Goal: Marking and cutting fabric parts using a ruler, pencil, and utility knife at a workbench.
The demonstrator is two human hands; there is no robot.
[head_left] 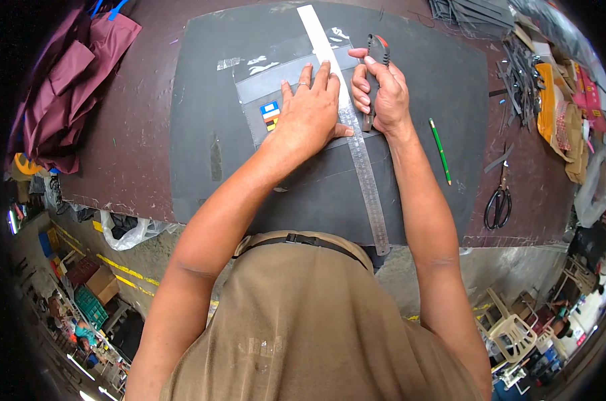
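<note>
While the left hand (309,110) presses flat, fingers spread, on the steel ruler (356,144), the right hand (382,90) grips a utility knife (375,67). Both sit at upper centre on the dark sheet (202,134).

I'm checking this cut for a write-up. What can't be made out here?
- Head view: knife blade tip, hidden by the right hand.
- Ruler markings, too small.
- Sheet beneath the left hand, covered.
- Scrap pile, bent at the rim.

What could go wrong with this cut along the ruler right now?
The left hand presses the ruler with fingertips at its edge, next to the knife in the right hand; a slip might nick them. The ruler's near end overhangs the table, so it may pivot.
</note>
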